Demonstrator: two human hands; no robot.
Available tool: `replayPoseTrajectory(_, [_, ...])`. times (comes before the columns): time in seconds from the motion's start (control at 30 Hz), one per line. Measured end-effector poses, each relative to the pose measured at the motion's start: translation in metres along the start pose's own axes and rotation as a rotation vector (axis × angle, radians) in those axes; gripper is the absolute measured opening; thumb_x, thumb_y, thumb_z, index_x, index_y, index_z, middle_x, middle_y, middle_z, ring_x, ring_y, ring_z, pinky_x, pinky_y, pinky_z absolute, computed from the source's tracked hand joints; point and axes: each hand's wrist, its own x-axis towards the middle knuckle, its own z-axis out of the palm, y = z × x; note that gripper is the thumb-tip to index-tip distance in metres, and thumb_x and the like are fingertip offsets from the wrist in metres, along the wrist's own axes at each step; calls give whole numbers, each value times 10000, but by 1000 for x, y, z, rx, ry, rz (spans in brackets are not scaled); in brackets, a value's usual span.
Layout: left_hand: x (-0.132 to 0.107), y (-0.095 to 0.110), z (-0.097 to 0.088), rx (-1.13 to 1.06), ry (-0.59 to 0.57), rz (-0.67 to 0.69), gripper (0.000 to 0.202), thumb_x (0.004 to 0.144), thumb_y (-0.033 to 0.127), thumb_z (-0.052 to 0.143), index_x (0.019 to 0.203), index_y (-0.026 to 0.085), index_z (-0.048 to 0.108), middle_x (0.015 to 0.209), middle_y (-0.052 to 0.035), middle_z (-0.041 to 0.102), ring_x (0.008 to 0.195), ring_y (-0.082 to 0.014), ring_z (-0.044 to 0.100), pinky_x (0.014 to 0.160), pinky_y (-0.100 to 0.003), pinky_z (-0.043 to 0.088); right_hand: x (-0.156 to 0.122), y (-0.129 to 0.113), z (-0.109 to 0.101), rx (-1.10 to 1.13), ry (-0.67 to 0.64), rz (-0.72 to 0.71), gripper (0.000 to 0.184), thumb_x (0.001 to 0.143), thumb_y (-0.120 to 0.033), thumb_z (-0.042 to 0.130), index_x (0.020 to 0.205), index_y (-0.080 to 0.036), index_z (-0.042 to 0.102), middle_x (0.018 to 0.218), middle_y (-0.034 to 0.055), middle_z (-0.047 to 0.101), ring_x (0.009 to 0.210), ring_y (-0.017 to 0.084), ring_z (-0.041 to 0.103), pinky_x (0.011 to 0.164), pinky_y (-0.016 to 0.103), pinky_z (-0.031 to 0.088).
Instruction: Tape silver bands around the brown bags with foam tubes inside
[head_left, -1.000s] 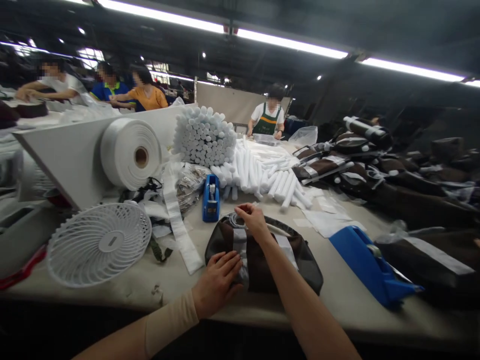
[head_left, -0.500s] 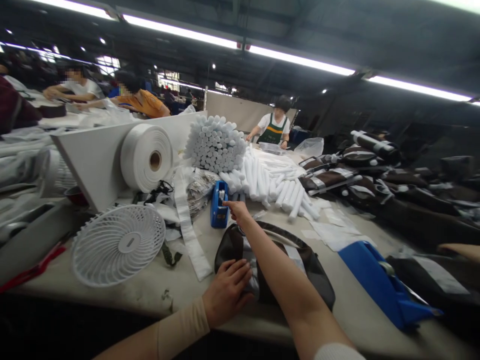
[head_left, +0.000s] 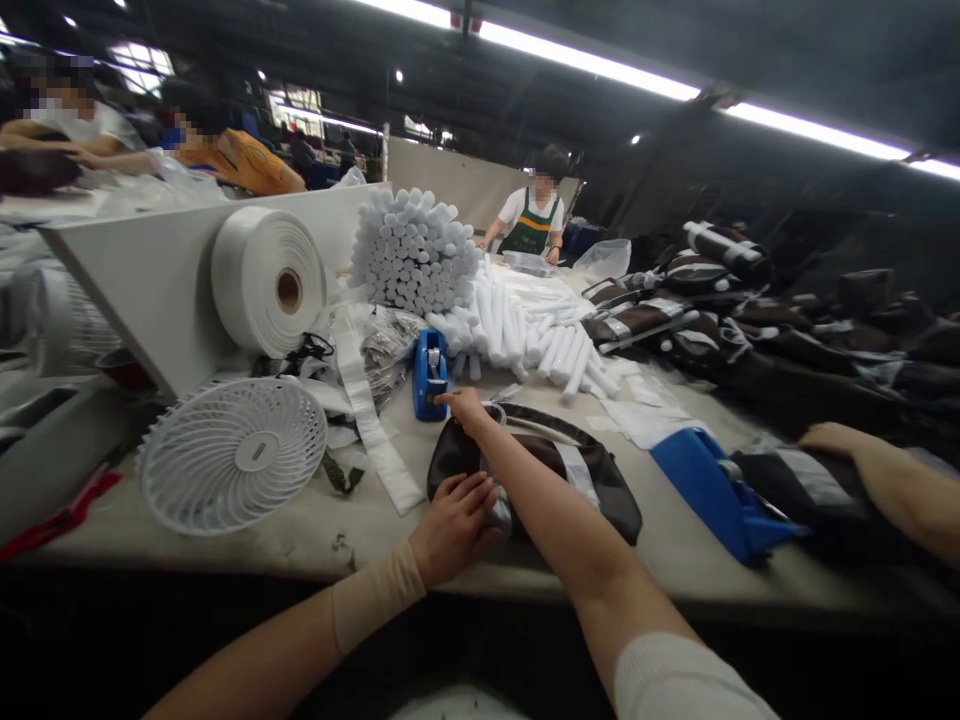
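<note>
A dark brown handbag [head_left: 616,492] with pale strips wrapped across it lies at the table's front edge. My left hand [head_left: 456,527] rests flat on its left part, fingers stretched out, over a shiny strip. Just beyond the bag, my right hand [head_left: 465,408] is at the lower front of a small blue tape dispenser [head_left: 430,375]. Its fingers are drawn together in a pinch; whatever is between them is too small to make out. My right forearm crosses above the bag and hides part of it.
On the left are a white fan grille [head_left: 232,455] and a large white roll [head_left: 268,285]. White foam rods [head_left: 416,255] are stacked behind. At right stand a larger blue dispenser [head_left: 709,490], piled bags [head_left: 697,300] and another person's hand [head_left: 832,440]. Someone in a green apron [head_left: 529,230] works opposite.
My right hand has come down from the small dispenser's top to its lower front, its pointing finger now drawn in. My left hand stays on the bag. The other person's hand reaches further in.
</note>
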Motion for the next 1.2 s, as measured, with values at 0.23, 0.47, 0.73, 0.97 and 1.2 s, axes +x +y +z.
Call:
replayPoseTrajectory(0.23, [1, 2, -3, 9, -29, -4, 420, 964, 329, 506, 1340, 144, 487, 1357, -117, 581, 1298, -267, 494, 1073, -447, 367, -76, -17, -77, 213, -123, -51, 234, 773, -270, 716, 911, -91, 656, 579, -91, 357, 436, 7, 188, 384, 162, 106])
replayPoseTrajectory(0.47, [-1, 2, -4, -64, -22, -37, 504, 945, 299, 525, 1388, 104, 385, 1332, -157, 584, 1297, -264, 497, 1077, -448, 369, -160, 44, -101, 402, -190, 99, 382, 691, -315, 803, 971, -107, 648, 501, -125, 290, 420, 16, 163, 367, 144, 103])
replayPoseTrajectory(0.73, [1, 2, -9, -77, -30, -31, 640, 953, 291, 519, 1496, 130, 221, 1408, -148, 527, 1302, -250, 492, 1068, -438, 382, -168, 63, -101, 285, -232, 256, 395, 668, -360, 804, 937, -126, 633, 472, -134, 292, 394, 14, 152, 372, 161, 66])
replayPoseTrajectory(0.97, [0, 1, -9, -80, -58, -41, 582, 966, 303, 493, 1487, 150, 283, 1393, -126, 547, 1312, -250, 480, 1075, -428, 364, -163, 57, -105, 203, -248, 357, 310, 699, -336, 770, 856, -129, 600, 470, -133, 276, 400, 13, 147, 375, 156, 76])
replayPoseTrajectory(1.2, [2, 4, -12, -79, -98, -65, 448, 937, 301, 531, 1356, 149, 487, 1353, -128, 574, 1307, -270, 478, 1072, -435, 372, -152, 47, -106, 186, -271, 560, 184, 838, -172, 582, 693, -159, 469, 459, -119, 292, 366, 14, 147, 338, 137, 111])
